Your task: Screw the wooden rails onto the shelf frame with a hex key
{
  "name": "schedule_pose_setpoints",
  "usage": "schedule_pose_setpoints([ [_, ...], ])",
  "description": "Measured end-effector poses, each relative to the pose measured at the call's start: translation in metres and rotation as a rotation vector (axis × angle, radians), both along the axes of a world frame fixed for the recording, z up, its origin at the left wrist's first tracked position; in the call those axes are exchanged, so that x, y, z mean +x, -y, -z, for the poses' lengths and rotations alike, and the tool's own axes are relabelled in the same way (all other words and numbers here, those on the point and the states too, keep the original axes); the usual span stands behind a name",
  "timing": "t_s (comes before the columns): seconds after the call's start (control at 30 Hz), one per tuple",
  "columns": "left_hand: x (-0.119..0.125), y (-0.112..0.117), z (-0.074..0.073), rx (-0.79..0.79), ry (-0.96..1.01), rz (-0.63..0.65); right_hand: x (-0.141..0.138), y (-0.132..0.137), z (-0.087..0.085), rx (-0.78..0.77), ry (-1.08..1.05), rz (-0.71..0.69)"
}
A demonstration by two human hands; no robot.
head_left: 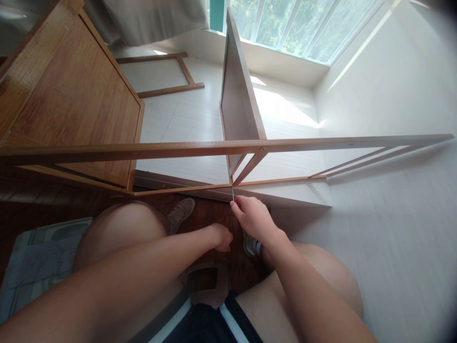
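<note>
A wooden furniture frame (228,146) lies across in front of me, with an upright panel (237,100) fixed at its middle. My right hand (252,218) is closed on a thin metal tool (233,194) whose tip points up at the joint in the lower rail (185,189). My left hand (221,237) hangs low between my knees, curled into a fist. What it holds, if anything, is hidden. I sit on a small stool (209,281), with my shoes (181,214) on the dark wood floor.
A wooden cabinet (71,95) stands at the left. A loose wooden frame piece (171,71) lies on the white floor at the back. A window (293,24) is beyond. A folded grey cloth (39,257) lies at lower left.
</note>
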State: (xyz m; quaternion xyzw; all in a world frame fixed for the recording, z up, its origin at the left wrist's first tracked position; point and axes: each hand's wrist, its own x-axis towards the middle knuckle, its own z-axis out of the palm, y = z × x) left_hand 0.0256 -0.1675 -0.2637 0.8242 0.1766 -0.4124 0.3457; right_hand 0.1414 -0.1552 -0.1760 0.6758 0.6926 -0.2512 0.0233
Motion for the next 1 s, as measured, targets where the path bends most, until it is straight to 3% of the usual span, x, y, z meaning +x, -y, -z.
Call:
schedule_pose_setpoints([
  [1.0,-0.0004,0.0017,0.0027,0.006,0.0,-0.012,-0.0012,0.0003,-0.0021,0.006,0.005,-0.005],
])
